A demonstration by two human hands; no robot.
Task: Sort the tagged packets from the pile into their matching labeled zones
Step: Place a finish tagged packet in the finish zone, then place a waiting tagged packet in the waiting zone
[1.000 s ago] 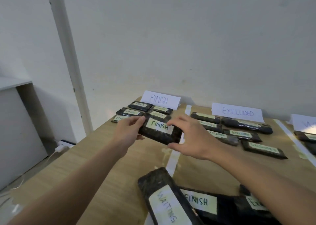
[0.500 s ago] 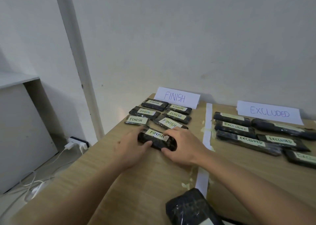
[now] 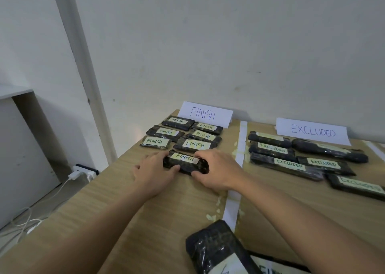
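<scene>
A black packet tagged FINISH (image 3: 186, 162) lies on the wooden table (image 3: 145, 211) in front of several other FINISH packets (image 3: 195, 144). My left hand (image 3: 155, 172) grips its left end and my right hand (image 3: 216, 170) grips its right end. Behind the group stands the white FINISH sign (image 3: 205, 114). A white tape strip (image 3: 239, 161) separates this zone from the EXCLUDED sign (image 3: 312, 130) and several EXCLUDED packets (image 3: 291, 163). The top of the pile of packets (image 3: 216, 250) shows at the bottom edge.
The table's left edge drops to the floor, where a power strip with a white charger (image 3: 82, 172) and cables lie. A white wall runs behind the table, with a vertical white pipe (image 3: 87, 75) at the left.
Both hands carried the FINISH packet from the air down onto the table in front of the other FINISH packets. My view moved forward and left.
</scene>
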